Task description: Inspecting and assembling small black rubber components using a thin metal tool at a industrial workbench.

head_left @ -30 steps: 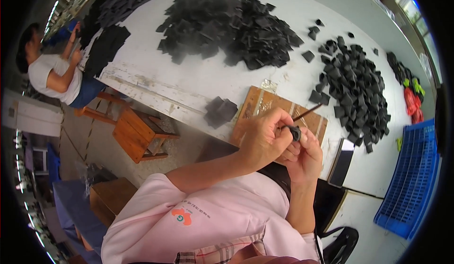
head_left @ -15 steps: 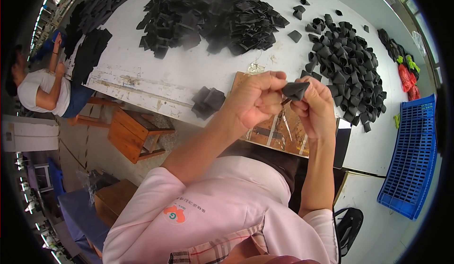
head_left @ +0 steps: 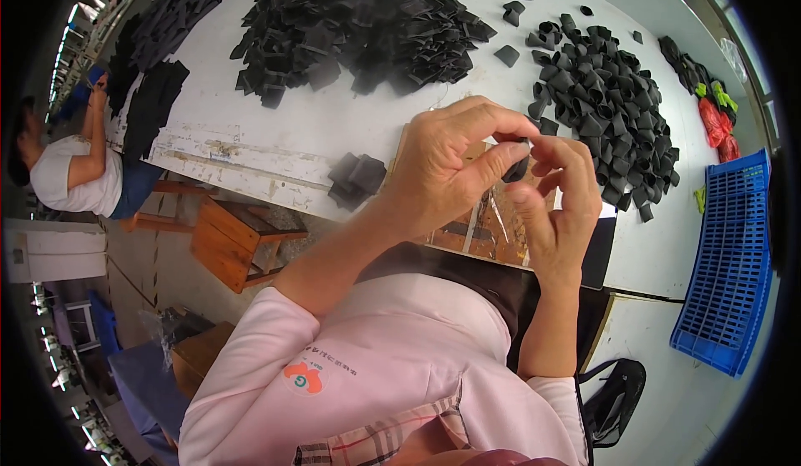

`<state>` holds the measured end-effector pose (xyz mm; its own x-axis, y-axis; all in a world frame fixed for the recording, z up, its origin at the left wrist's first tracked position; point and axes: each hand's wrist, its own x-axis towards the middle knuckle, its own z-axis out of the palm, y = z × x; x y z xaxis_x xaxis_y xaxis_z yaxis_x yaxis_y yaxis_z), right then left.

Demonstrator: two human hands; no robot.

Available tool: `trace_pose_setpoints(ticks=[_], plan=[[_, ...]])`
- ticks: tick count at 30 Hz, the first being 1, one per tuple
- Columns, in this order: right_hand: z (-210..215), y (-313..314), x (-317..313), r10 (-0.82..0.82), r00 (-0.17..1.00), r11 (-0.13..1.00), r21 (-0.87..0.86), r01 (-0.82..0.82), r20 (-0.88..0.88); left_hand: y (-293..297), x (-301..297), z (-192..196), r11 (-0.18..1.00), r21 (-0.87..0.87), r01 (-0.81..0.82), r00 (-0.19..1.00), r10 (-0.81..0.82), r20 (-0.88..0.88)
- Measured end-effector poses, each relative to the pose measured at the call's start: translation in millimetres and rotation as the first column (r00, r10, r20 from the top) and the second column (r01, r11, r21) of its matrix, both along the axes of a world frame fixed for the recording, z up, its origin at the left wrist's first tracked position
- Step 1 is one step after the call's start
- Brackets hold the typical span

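Both my hands are raised close to the camera over the table edge. My left hand and my right hand pinch a small black piece between their fingertips; most of it is hidden by the fingers. Below the hands lies a brown wooden board on the white table. A small stack of flat black pieces sits left of my left hand, near the table's front edge.
A big heap of flat black pieces fills the far middle; a heap of folded black pieces lies at the right. A blue crate stands at the far right. A wooden stool and a seated person are at the left.
My hands have lifted off the wooden board toward the camera, holding the black piece. The thin stick in my left hand a second ago is no longer seen.
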<state>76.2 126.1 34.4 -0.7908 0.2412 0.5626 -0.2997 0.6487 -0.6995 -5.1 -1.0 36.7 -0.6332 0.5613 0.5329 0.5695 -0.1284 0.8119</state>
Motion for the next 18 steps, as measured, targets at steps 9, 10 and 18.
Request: trace_pose_setpoints(ticks=[9,10,18], plan=[[1.8,-8.7,-13.6,-0.070,0.979,0.969,0.222,0.112,-0.189,3.0,3.1,-9.4,0.867,0.429,-0.252,0.820,-0.044,0.571],[3.6,-7.5,-14.5,-0.071,0.980,0.969,0.220,0.112,-0.189,1.4,2.1,-8.9,0.844,0.452,-0.288,0.725,-0.117,0.679],[-19.0,1.0,-13.1,-0.018,0.975,0.953,0.291,0.083,-0.219,-0.9,15.7,-19.2,0.888,0.391,-0.241,0.766,-0.074,0.639]])
